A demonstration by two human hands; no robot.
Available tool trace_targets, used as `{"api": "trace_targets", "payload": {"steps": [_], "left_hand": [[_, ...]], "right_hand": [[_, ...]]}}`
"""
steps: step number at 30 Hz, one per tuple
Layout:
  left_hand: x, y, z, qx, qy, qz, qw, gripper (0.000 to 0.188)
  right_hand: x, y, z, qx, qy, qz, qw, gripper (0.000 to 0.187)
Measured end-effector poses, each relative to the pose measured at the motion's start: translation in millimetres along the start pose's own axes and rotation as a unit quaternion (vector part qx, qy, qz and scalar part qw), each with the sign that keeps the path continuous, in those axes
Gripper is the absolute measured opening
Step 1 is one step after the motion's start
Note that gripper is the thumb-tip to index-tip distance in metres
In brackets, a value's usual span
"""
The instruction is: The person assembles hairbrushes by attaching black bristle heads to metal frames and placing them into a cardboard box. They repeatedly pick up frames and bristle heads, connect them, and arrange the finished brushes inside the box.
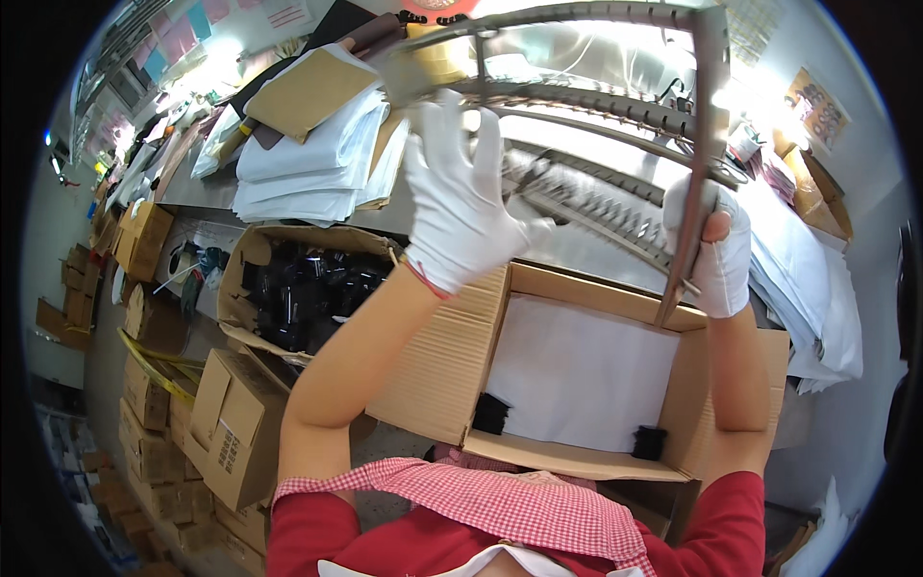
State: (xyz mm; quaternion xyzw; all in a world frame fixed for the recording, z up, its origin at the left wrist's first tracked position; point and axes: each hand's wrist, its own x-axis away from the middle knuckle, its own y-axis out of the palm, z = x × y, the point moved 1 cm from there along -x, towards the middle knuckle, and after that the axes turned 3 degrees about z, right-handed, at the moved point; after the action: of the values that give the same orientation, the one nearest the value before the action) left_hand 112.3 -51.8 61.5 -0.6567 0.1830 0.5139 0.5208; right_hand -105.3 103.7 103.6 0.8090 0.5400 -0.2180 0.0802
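Observation:
A metal rack (710,96) with slotted, comb-like bars is raised in front of me, tilted and partly blurred. My right hand (726,255), in a white glove, is closed around its right-hand end frame. A white glove also covers my left hand (460,207), whose fingers are spread at the rack's left side; whether it touches the metal I cannot tell. Below the rack stands an open cardboard box (567,460). A white sheet (586,370) lies inside it, with a black block (491,413) and another black block (649,442) at its near corners.
To the left, an open carton (236,306) holds glossy black pieces (298,293). White sheets (298,173) are stacked on the metal bench (207,183), with more white sheets (803,279) at right. Closed cartons (236,423) pile up at lower left, near a yellow strap (154,365).

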Motion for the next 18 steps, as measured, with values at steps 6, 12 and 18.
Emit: {"api": "trace_targets", "payload": {"steps": [6,12,18], "left_hand": [[-25,-73,-20,0.021,0.076,-0.002,0.997,0.098],[8,-97,-77,-0.043,-0.005,-0.063,0.997,0.093],[47,-117,-135,-0.055,-0.085,-0.164,0.981,0.088]], "right_hand": [[-7,38,10,-0.115,0.063,-0.017,0.991,0.047],[36,97,67,0.163,0.096,-0.016,0.982,0.049],[26,156,91,0.141,0.099,-0.092,0.981,0.037]]}}
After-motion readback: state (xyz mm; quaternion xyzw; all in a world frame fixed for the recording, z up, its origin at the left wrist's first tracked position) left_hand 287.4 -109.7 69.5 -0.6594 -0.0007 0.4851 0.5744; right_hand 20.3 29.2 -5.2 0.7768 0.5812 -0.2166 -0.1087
